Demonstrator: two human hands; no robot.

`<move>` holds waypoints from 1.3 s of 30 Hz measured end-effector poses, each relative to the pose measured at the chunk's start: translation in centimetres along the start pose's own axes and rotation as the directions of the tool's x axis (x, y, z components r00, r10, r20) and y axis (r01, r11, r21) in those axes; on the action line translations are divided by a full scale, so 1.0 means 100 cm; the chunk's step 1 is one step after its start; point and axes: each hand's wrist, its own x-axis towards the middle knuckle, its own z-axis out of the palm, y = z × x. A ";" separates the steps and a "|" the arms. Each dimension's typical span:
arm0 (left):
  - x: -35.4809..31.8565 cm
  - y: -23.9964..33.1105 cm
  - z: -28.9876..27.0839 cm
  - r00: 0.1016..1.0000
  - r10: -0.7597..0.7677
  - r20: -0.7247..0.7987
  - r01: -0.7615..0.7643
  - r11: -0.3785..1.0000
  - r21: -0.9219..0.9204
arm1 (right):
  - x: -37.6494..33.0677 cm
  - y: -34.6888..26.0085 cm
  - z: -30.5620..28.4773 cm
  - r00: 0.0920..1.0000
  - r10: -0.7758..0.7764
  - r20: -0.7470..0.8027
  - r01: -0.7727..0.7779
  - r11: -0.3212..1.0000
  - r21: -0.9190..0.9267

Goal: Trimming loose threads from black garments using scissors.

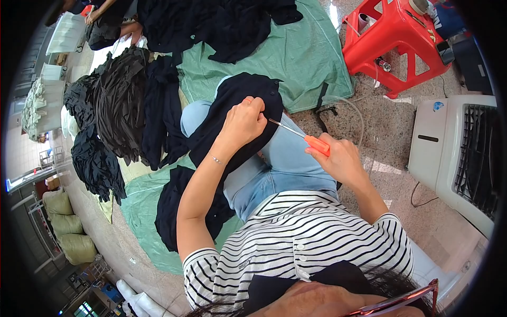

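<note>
Dark navy garment (232, 113) is draped over the lap, across the light blue jeans (280, 164), and it's pinched near its top edge by the left hand (244, 122), fingers closed on a fold of the cloth. An orange-handled snipper (303, 138) is gripped in the right hand (338, 158), fingers wrapped shut around the handle. Its long axis is laid slanting up and to the left, so the thin metal tip is pointed straight at the pinched spot, just beside the left fingertips. Whether the tip is actually touching fabric can't be told. So the cloth is sat left of the blade, and the left hand is the nearer one to it.

Further out, more dark garments (132, 105) are heaped on a green tarp (301, 53) on the left, so room is tight that side. Bare stone floor is left open on the right, up to a red stool (391, 47) and a white fan unit (454, 153).
</note>
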 end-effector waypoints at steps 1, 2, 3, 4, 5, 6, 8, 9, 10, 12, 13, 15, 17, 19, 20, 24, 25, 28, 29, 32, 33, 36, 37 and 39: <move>0.004 0.002 -0.004 0.999 -0.004 0.049 0.005 1.000 -0.013 | 0.000 0.003 0.001 1.000 0.005 -0.007 -0.005 1.000 0.003; 0.008 0.005 -0.008 0.995 -0.006 0.099 0.008 1.000 -0.026 | 0.001 0.007 0.002 0.998 0.013 -0.063 -0.012 1.000 0.002; 0.019 0.006 -0.010 0.996 0.009 0.086 -0.009 1.000 0.001 | 0.002 0.010 0.002 0.993 0.022 -0.120 -0.022 1.000 0.000; 0.031 0.005 -0.011 0.997 0.017 0.070 -0.019 0.999 0.028 | 0.003 0.011 0.001 0.992 0.025 -0.124 -0.025 1.000 0.001; 0.043 0.006 -0.012 0.998 0.051 0.039 -0.053 0.998 0.036 | 0.004 0.011 -0.001 0.987 0.075 -0.141 -0.074 0.997 0.013; 0.053 0.002 -0.010 0.987 0.124 0.099 -0.128 0.991 0.043 | 0.005 0.012 -0.003 0.979 0.126 -0.158 -0.124 0.992 0.025; 0.073 -0.005 -0.004 0.929 0.135 0.345 -0.183 0.977 0.109 | 0.008 0.015 -0.005 0.975 0.146 -0.166 -0.144 0.989 0.027; 0.080 -0.008 -0.001 0.928 0.140 0.346 -0.188 0.976 0.107 | 0.009 0.015 -0.004 0.976 0.146 -0.162 -0.144 0.989 0.020; 0.087 -0.009 0.001 0.881 0.085 0.465 -0.181 0.970 0.165 | 0.010 0.016 -0.004 0.976 0.148 -0.157 -0.148 0.989 0.014; 0.095 -0.013 0.005 0.824 0.022 0.566 -0.172 0.962 0.212 | 0.014 0.017 -0.003 0.978 0.135 -0.162 -0.133 0.991 0.023; 0.096 -0.014 0.006 0.821 0.024 0.570 -0.177 0.961 0.213 | 0.014 0.017 -0.003 0.979 0.118 -0.168 -0.114 0.993 0.035; 0.094 -0.018 0.004 0.871 0.085 0.483 -0.154 0.982 0.105 | 0.016 0.014 -0.005 0.981 0.091 -0.169 -0.086 0.996 0.035; 0.086 -0.021 0.003 0.904 0.100 0.416 -0.126 0.991 0.036 | 0.020 0.010 -0.004 0.984 0.066 -0.167 -0.061 0.998 0.035; 0.080 -0.023 0.003 0.933 0.106 0.343 -0.100 0.994 -0.035 | 0.023 0.009 -0.001 0.990 0.042 -0.135 -0.040 0.999 0.022; 0.077 -0.024 0.003 0.944 0.076 0.320 -0.053 0.995 -0.081 | 0.025 0.008 0.000 0.990 0.043 -0.134 -0.040 0.999 0.026; 0.071 -0.023 0.002 0.963 0.005 0.271 0.040 0.986 -0.160 | 0.029 0.009 0.005 0.990 0.019 -0.142 -0.021 1.000 -0.016; 0.070 -0.023 0.002 0.962 0.005 0.273 0.040 0.986 -0.159 | 0.029 0.009 0.005 0.989 0.004 -0.150 -0.010 0.999 -0.035; 0.069 -0.022 0.002 0.964 0.004 0.266 0.044 0.984 -0.172 | 0.029 0.008 0.006 0.988 0.018 -0.155 -0.023 0.999 -0.029; 0.070 -0.023 0.003 0.966 0.005 0.258 0.039 0.985 -0.167 | 0.030 0.009 0.006 0.988 0.019 -0.155 -0.024 0.999 -0.030; 0.070 -0.029 0.007 0.983 -0.006 0.182 0.051 0.969 -0.242 | 0.033 0.010 0.007 0.988 0.027 -0.150 -0.030 0.999 -0.021; 0.070 -0.034 0.006 0.993 -0.024 0.116 0.060 0.946 -0.319 | 0.034 0.009 0.006 0.979 0.054 -0.198 -0.052 0.998 0.019; 0.083 -0.062 -0.025 0.927 -0.349 -0.134 0.191 0.750 -0.633 | 0.031 0.009 0.000 0.958 0.121 -0.261 -0.103 0.991 0.082; 0.081 -0.080 -0.038 0.869 -0.432 -0.240 0.208 0.760 -0.615 | 0.031 0.008 -0.001 0.951 0.147 -0.272 -0.122 0.987 0.105; 0.073 -0.094 -0.052 0.872 -0.408 -0.270 0.340 0.902 -0.267 | 0.028 0.015 0.000 0.951 0.141 -0.275 -0.114 0.987 0.112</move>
